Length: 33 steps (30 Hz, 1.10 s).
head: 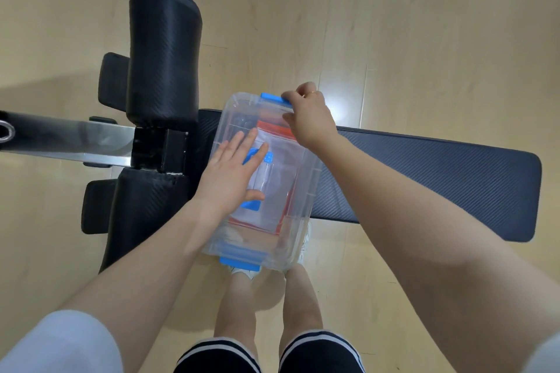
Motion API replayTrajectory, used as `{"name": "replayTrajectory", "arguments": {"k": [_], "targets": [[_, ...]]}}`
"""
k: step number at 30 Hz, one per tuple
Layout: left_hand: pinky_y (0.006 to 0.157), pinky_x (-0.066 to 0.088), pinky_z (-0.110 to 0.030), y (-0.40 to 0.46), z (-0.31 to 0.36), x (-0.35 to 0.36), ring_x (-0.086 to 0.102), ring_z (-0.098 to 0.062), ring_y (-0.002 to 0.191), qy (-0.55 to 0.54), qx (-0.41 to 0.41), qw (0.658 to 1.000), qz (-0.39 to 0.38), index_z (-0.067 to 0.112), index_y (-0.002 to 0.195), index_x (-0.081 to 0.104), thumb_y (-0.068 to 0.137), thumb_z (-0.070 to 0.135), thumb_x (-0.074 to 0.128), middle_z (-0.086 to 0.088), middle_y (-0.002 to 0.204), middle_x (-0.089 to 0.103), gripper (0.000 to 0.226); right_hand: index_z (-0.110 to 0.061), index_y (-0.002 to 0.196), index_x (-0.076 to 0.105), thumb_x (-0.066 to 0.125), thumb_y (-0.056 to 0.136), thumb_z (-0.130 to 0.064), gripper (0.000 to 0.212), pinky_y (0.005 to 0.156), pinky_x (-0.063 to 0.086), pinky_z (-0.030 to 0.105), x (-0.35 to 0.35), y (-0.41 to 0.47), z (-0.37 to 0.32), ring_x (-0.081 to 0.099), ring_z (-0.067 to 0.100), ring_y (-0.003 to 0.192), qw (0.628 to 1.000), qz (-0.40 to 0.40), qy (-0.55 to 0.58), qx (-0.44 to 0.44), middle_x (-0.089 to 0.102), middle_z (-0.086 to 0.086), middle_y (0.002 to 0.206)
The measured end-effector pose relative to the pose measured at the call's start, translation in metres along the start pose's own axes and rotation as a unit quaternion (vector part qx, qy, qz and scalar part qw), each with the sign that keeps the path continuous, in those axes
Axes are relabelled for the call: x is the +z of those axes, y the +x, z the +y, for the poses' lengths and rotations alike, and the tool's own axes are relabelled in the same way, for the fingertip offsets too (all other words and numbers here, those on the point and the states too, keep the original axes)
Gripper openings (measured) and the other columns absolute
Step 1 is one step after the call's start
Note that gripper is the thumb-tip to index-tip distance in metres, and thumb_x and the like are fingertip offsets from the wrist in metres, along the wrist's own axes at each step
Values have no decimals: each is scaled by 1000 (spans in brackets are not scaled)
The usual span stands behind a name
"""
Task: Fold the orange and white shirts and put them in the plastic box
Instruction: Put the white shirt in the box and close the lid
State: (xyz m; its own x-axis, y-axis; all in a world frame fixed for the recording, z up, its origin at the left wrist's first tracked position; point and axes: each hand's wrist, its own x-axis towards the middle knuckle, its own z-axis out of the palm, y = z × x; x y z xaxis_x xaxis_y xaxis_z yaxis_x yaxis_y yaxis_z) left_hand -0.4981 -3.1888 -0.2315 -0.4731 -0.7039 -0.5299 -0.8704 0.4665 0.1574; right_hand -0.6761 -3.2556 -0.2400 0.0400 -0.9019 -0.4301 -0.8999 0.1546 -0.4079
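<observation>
A clear plastic box [298,233] with blue latches stands on the black bench, its clear lid on top. Through the lid I see the folded white shirt [280,188] lying over the folded orange shirt [272,127], whose edges show at the far end and right side. My left hand [235,174] lies flat on the lid with straight fingers, over the blue handle. My right hand [309,118] curls its fingers over the far blue latch [272,98] at the box's far end.
The black padded bench [424,179] runs off to the right. Black roller pads [165,51] and a metal bar [75,142] are to the left. My legs and white shoes stand below the box on the pale wooden floor [424,24].
</observation>
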Motion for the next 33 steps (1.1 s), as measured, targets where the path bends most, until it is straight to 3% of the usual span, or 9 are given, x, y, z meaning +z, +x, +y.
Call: {"name": "replayTrajectory", "arguments": {"k": [5,9,14,19,22,25,27,30,33], "targets": [[117,-3,-38,-1,4,2,-10,-25,145,-13,-10,1000,-5,24,149,1,82,55,54,-5,157,-16,91,-13,127,47,39,95,-11,33,94,32,35,11,-10,-4,46,30,118,997,53,-63,-8,51,10,130],[117,1,-35,-16,6,9,-3,-25,146,-99,-63,991,56,15,149,6,86,43,57,-10,158,-6,86,-13,146,22,39,93,-6,56,114,13,39,23,-41,-11,16,30,143,996,54,-65,-32,15,11,157],[117,2,-37,-68,14,32,-4,-28,145,-224,-239,935,135,1,147,-1,89,34,56,-17,156,-8,87,-20,149,10,37,91,-2,67,116,8,40,46,-117,-16,8,28,145,990,-40,-87,-106,4,9,159],[116,13,-38,-101,32,57,8,-28,144,-488,-439,738,156,8,148,-4,84,33,64,-9,157,-6,96,-20,149,15,38,95,-11,59,116,6,38,82,-162,-15,7,27,146,984,-88,-112,-108,4,9,159],[107,31,-38,-109,51,62,35,-30,132,-579,-519,617,122,9,147,13,84,35,64,-11,152,20,85,-22,149,10,38,96,-12,61,118,-1,37,95,-175,-13,2,27,146,983,-84,-140,-89,1,9,159],[96,43,-38,-109,63,71,51,-29,119,-697,-528,484,36,9,135,40,85,42,61,-12,138,47,62,-24,149,12,37,97,-14,59,117,-7,38,100,-182,-11,-1,27,146,982,-62,-159,-85,-1,9,159],[101,43,-35,-109,67,74,52,-26,118,-774,-486,406,-3,11,131,45,86,43,60,-11,136,49,57,-23,149,14,37,97,-15,57,116,-8,40,102,-186,-11,-1,28,146,982,-55,-160,-82,0,9,159],[103,43,-34,-112,69,80,56,-25,110,-793,-457,403,10,7,125,48,88,37,60,-13,127,55,50,-17,149,11,34,98,-17,56,116,-9,39,104,-193,-9,-3,28,146,984,-47,-159,-71,-1,10,159],[89,49,-31,-118,70,79,62,-26,96,-750,-458,476,29,0,126,49,90,33,58,-10,100,62,49,-14,149,8,32,98,-12,56,117,-4,37,103,-202,-8,-3,26,146,984,-58,-152,-67,-4,9,159]]}}
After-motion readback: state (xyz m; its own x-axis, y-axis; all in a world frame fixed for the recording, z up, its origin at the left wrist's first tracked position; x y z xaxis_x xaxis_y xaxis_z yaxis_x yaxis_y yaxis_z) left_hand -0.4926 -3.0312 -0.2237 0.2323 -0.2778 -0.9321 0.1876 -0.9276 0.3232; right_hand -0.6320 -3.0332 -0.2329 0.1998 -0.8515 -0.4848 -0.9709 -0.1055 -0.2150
